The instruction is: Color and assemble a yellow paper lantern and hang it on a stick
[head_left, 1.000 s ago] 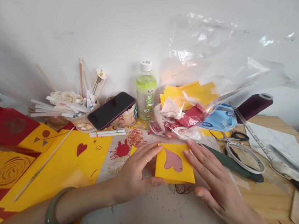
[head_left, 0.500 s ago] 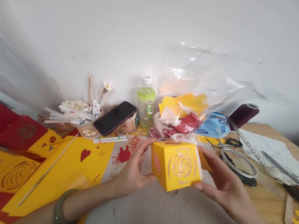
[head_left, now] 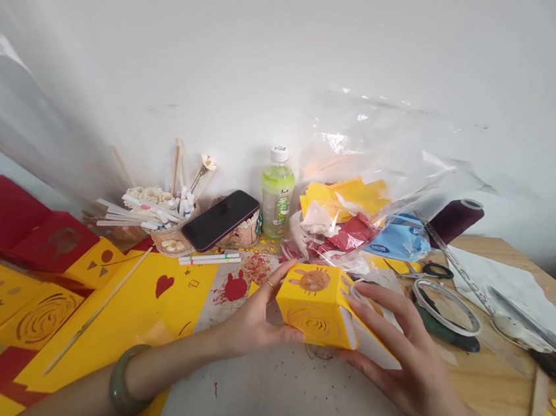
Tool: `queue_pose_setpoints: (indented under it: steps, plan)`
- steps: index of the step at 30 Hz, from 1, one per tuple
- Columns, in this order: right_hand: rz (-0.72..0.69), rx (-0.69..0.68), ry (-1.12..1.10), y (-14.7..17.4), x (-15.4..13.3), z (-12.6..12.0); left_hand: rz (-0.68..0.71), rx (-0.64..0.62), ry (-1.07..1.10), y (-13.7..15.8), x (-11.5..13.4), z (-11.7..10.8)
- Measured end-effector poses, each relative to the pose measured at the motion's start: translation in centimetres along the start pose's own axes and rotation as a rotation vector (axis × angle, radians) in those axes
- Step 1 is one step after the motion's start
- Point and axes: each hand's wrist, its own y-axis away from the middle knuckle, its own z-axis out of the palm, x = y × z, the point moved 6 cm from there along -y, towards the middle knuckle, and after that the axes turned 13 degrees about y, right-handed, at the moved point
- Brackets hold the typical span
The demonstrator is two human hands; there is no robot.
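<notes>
Between my two hands is a yellow paper box [head_left: 316, 321], held tilted above the grey work mat [head_left: 249, 390]. Its front side carries a cut-out swirl, and its upper side a cut-out rabbit head. My left hand [head_left: 259, 318] grips the box's left end, thumb in front and fingers behind. On the right end, my right hand [head_left: 398, 336] has its fingers on top and its thumb below, around an open paper flap with a white edge. A red paper rabbit cutout [head_left: 235, 287] lies on the mat just beyond my left hand.
Cut yellow sheets [head_left: 146, 326] and a thin wooden stick [head_left: 98, 311] lie left. Behind stand a phone [head_left: 220, 220], a green drink bottle [head_left: 277, 198] and a plastic bag of paper scraps [head_left: 341, 215]. Right are scissors [head_left: 430, 270], a tape roll [head_left: 446, 308] and a thread cone [head_left: 457, 221].
The box has tipped so its rabbit side shows more and its swirl side less. My right hand's fingers have moved onto the top of its right end.
</notes>
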Motion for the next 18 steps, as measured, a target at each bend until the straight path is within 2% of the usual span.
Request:
queue_pose_setpoints:
  steps: [3, 6, 11, 14, 18]
  plan:
    - [0.034, 0.034, 0.029, 0.2, 0.3, 0.2, 0.057, 0.095, -0.135, 0.2, 0.2, -0.4]
    - [0.18, 0.052, -0.033, 0.3, 1.5, 0.5, 0.136, 0.17, -0.303, 0.6, 0.4, -0.8]
    - [0.378, -0.196, -0.215, 1.0, 3.0, 2.3, 0.273, 0.155, -0.44, 1.1, 0.6, -0.8]
    - [0.372, -0.283, -0.338, 1.5, 2.9, 3.0, 0.333, 0.144, -0.475, 1.2, 0.9, -0.6]
    - [0.308, -0.254, -0.356, 1.1, 2.1, 2.7, 0.292, 0.1, -0.408, 1.1, 1.0, -0.3]
